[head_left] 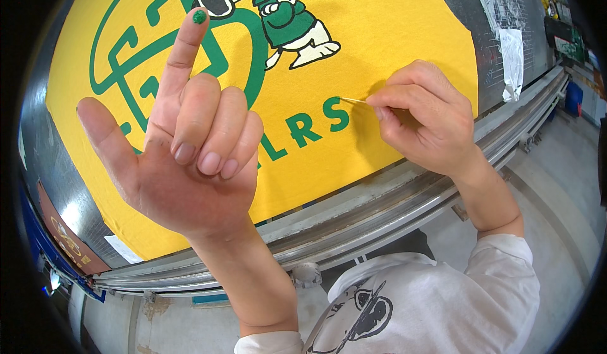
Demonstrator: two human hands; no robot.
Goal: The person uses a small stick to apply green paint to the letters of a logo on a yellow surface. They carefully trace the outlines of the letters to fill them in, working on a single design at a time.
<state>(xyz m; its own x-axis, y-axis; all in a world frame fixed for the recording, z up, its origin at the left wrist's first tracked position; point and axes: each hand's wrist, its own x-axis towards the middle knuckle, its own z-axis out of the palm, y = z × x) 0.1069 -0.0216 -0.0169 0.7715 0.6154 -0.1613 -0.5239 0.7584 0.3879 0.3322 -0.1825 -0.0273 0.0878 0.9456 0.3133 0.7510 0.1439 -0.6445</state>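
My left hand (pixel 193 173) is raised palm up over a yellow fabric panel (pixel 404 31), holding nothing. Its index finger and thumb are spread apart, and the other fingers curl loosely. On the index fingertip sits a dab of green paint (pixel 199 17). Between thumb and fingertips, my right hand (pixel 430 117) pinches a thin pale stick (pixel 357 101) like a toothpick. Its tip meets the upper right end of the last green printed letter (pixel 336 114). Farther back on the panel are a large green emblem and a cartoon dog (pixel 291 25) in green clothing. My left hand hides part of the print.
The panel lies on a dark work table (pixel 499 75) with a metal rail (pixel 373 196) along its near edge. A strip of whitish tape (pixel 511 63) hangs at the right. A brown printed piece (pixel 63 234) shows at the lower left, and pale floor (pixel 537 227) beyond the rail.
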